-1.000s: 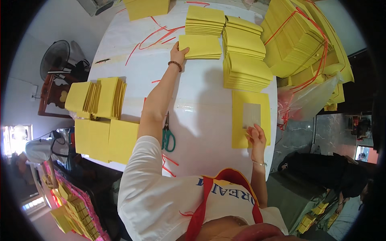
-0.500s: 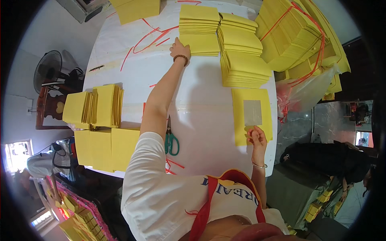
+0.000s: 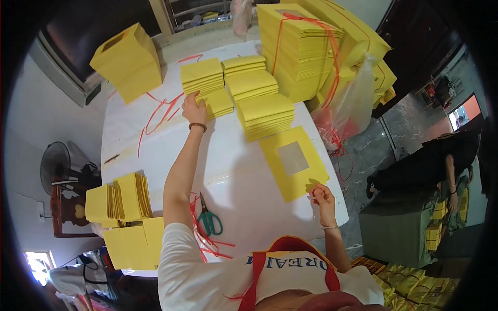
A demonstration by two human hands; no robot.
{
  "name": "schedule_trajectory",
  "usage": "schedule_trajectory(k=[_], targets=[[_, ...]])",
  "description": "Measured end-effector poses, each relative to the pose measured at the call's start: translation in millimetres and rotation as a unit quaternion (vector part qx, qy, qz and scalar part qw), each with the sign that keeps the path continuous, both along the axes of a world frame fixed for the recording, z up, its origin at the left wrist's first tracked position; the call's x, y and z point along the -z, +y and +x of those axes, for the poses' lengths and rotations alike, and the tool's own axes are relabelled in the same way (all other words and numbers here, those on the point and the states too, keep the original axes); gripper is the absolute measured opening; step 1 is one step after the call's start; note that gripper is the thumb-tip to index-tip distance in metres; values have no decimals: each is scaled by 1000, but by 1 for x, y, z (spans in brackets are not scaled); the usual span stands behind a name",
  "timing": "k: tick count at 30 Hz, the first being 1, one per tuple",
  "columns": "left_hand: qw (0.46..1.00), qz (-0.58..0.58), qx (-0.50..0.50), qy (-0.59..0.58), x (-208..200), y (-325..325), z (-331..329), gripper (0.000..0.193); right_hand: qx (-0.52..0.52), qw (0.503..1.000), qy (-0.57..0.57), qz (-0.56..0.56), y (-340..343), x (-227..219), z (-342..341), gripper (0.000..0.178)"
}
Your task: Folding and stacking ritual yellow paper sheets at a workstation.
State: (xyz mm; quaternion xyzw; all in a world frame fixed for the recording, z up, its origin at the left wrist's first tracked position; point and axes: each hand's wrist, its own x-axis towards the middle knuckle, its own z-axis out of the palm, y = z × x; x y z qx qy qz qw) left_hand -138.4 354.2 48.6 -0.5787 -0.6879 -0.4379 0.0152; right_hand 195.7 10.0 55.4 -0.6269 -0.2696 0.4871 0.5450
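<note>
My left hand (image 3: 194,108) reaches far across the table, its fingers apart against the left edge of a stack of folded yellow card pieces (image 3: 217,102). Fuller stacks of the same card stand behind it and to its right (image 3: 265,113). My right hand (image 3: 322,200) hovers at the near right part of a flat yellow card sheet (image 3: 274,156), which has a grey rectangle (image 3: 293,158) in its middle. Its fingers are curled together, and whatever may be between them is too small to make out. Green-handled scissors (image 3: 209,220) lie near my left upper arm.
Tied yellow card bundles (image 3: 295,57) and a clear plastic bag (image 3: 355,101) fill the far right. A yellow block of card (image 3: 129,65) stands far left, more card piles (image 3: 129,243) near left. Red straps (image 3: 155,119) litter the white table (image 3: 129,150). A person in black (image 3: 425,163) is at right.
The view has tilted and turned, showing more of the far side. My left hand stays at the stack's left edge. My right hand remains by the flat sheet, fingers still curled.
</note>
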Motion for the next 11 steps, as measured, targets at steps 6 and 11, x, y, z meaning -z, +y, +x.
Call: schedule_trajectory(k=[6,11], targets=[[937,-34,266,-223,-56,-34,51,22,-61,996,10,69,39,2,57,24],[948,-24,280,-152,-115,-55,127,23,-163,978,9,133,87,-13,109,26]])
